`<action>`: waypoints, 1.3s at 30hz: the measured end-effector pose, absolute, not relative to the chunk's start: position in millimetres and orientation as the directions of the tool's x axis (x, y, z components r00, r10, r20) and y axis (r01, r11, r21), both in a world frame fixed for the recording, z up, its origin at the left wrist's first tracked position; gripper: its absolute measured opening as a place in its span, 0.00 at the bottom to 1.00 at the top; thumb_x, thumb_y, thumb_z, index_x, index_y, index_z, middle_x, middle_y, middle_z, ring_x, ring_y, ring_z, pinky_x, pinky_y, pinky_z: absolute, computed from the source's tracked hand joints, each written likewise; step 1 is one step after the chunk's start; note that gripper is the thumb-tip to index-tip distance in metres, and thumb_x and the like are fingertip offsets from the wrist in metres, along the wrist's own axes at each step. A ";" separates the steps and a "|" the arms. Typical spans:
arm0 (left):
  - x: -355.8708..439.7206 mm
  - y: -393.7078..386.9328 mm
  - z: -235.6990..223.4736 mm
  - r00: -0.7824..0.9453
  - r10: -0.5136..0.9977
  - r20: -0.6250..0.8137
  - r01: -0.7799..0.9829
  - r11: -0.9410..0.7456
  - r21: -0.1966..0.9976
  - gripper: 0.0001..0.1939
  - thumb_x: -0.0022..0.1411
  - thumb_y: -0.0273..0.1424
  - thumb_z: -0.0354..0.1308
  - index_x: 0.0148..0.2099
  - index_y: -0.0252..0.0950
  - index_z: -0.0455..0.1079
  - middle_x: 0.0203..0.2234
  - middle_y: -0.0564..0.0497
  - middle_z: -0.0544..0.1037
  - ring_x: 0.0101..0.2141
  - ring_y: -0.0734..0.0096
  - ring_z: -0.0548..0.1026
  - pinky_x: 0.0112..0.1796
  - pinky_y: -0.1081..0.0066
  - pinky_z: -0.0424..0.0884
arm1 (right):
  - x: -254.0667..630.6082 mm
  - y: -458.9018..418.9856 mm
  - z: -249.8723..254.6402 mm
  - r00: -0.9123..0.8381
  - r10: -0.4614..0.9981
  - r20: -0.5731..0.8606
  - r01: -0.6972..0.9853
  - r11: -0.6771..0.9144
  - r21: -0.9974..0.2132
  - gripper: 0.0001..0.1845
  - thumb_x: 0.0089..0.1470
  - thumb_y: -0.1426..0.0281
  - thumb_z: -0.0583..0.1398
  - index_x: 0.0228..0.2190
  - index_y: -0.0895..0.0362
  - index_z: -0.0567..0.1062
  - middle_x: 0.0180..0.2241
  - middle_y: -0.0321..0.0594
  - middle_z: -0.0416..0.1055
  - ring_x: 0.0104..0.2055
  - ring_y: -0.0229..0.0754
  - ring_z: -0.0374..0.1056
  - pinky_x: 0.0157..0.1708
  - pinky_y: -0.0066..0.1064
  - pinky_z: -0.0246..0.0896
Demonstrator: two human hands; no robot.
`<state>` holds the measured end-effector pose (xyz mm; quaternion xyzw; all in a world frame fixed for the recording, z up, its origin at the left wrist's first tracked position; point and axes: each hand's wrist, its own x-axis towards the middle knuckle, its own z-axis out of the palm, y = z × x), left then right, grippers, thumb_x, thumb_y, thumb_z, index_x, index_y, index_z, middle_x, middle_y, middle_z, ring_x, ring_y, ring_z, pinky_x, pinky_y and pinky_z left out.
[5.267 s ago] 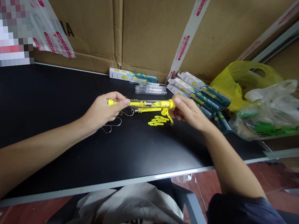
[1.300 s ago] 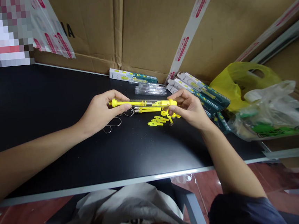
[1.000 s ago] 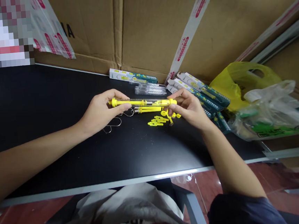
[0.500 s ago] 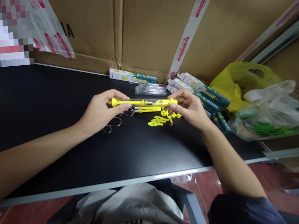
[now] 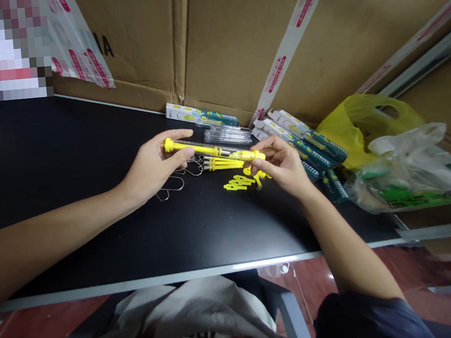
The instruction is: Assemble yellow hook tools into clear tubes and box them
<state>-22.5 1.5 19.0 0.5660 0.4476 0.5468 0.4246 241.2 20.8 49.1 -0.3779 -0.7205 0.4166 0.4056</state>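
Note:
Above the black table, a slim clear tube (image 5: 203, 146) with yellow caps and yellow and metal parts inside is held level between both hands, its right end slightly lower. My left hand (image 5: 154, 157) grips its left end, thumb along the near side and index finger stretched over the top. The right end is pinched by my right hand (image 5: 282, 161) at the yellow cap. Below the tube lie yellow rods with metal ends (image 5: 227, 163), bent wire hooks (image 5: 171, 187), flat yellow pieces (image 5: 238, 182) and small yellow parts (image 5: 257, 175), partly hidden by my right fingers.
Behind the hands lie several clear tubes (image 5: 227, 135) and a printed narrow box (image 5: 200, 114). More such boxes (image 5: 305, 138) are piled at the right, beside yellow (image 5: 338, 127) and clear plastic bags (image 5: 415, 173). Large cardboard (image 5: 226, 42) stands along the table's back edge.
The tube has tilted, its left end rising a little and its right end dropping slightly. My left thumb has shifted slightly, and both hands still hold the tube.

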 end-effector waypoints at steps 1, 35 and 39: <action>-22.5 1.8 18.7 0.014 0.971 0.237 0.042 -0.238 0.970 0.23 0.56 0.34 0.64 0.53 0.34 0.71 0.27 0.55 0.72 0.26 0.76 0.72 0.32 0.75 0.71 | 241.0 20.8 48.7 -0.384 0.882 0.275 0.201 0.370 -0.907 0.19 0.47 0.60 0.69 0.35 0.56 0.70 0.29 0.37 0.77 0.26 0.35 0.73 0.28 0.27 0.70; -20.8 1.6 17.5 0.018 0.965 0.262 0.030 -0.262 0.965 0.15 0.53 0.38 0.65 0.36 0.38 0.63 0.24 0.56 0.70 0.25 0.75 0.69 0.28 0.73 0.69 | 236.4 19.9 38.5 -0.205 0.841 0.501 0.280 0.541 -0.793 0.16 0.44 0.58 0.70 0.35 0.52 0.79 0.35 0.39 0.69 0.32 0.39 0.68 0.28 0.31 0.73; -20.5 1.4 17.4 0.021 0.966 0.257 0.033 -0.257 0.966 0.15 0.53 0.38 0.65 0.36 0.38 0.62 0.24 0.56 0.70 0.25 0.75 0.69 0.28 0.73 0.69 | 235.4 19.4 38.6 -0.214 0.842 0.495 0.258 0.537 -0.803 0.17 0.44 0.58 0.70 0.35 0.52 0.78 0.35 0.38 0.69 0.30 0.38 0.68 0.26 0.30 0.73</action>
